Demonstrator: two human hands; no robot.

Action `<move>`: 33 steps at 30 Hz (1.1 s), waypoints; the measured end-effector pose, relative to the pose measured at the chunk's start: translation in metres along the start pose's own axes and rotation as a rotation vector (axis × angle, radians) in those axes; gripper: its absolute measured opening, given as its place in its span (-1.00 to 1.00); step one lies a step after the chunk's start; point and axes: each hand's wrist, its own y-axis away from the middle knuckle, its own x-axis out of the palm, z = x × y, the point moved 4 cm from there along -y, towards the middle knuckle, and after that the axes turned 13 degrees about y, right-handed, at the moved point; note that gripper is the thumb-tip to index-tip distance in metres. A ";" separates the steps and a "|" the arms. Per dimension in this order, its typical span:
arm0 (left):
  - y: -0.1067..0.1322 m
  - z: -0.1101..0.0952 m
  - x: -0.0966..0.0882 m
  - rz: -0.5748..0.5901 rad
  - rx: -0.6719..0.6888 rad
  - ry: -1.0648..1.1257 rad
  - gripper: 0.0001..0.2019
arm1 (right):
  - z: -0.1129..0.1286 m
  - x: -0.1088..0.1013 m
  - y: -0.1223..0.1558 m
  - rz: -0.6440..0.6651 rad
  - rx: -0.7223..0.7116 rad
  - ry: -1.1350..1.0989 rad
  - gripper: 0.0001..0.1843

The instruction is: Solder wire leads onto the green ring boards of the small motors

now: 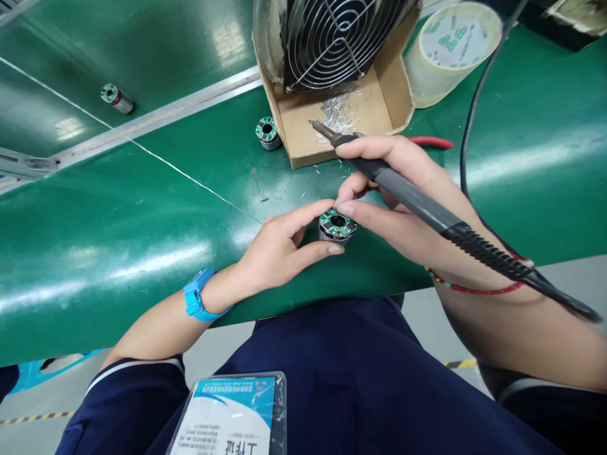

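A small round motor part [337, 225] with a green ring-shaped circuit board on top sits near the front edge of the green table [142, 215]. My left hand [279, 246] grips its side between thumb and index finger. My right hand [393, 196] holds a grey soldering iron [408, 193] laid across the palm, its tip pointing up and left toward a cardboard box, while the thumb and fingertips pinch at the board's top edge. A blue wrist strap sits on my left wrist, a red bead bracelet on my right.
An open cardboard box [389, 82] holds a wire-guarded fan [336, 38] and solder scraps. A second motor part [268, 133] stands left of the box, a third [117, 98] lies far left beyond a metal rail. A tape roll [450, 50] and black cable [474, 107] are at right.
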 end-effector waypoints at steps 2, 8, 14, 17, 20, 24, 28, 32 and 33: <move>-0.001 -0.003 0.000 -0.001 0.021 -0.015 -0.52 | 0.002 0.000 -0.001 0.002 -0.029 0.002 -0.51; -0.001 0.000 0.000 0.007 0.023 -0.002 -0.50 | 0.011 0.002 -0.001 0.008 -0.178 0.091 -0.62; -0.002 0.007 0.000 0.079 0.016 0.076 -0.52 | 0.011 0.001 -0.001 0.034 -0.225 0.141 -0.70; -0.003 0.010 0.000 0.101 -0.048 0.139 -0.50 | 0.008 0.001 0.002 -0.044 -0.183 0.061 -0.63; -0.002 0.013 -0.001 0.071 -0.095 0.185 -0.54 | 0.006 0.001 0.007 -0.162 -0.085 -0.010 -0.55; -0.003 0.015 -0.004 0.001 -0.093 0.085 -0.49 | 0.009 0.006 0.011 -0.187 -0.074 0.014 -0.55; -0.005 0.005 -0.010 -0.093 0.118 -0.342 -0.61 | 0.010 0.012 0.014 -0.159 -0.065 0.073 -0.62; -0.006 0.000 -0.010 -0.155 0.225 -0.770 -0.74 | 0.009 0.021 0.017 -0.157 -0.019 0.064 -0.60; -0.006 0.000 -0.009 -0.170 0.230 -0.838 -0.76 | 0.008 0.024 0.018 -0.164 -0.001 0.039 -0.60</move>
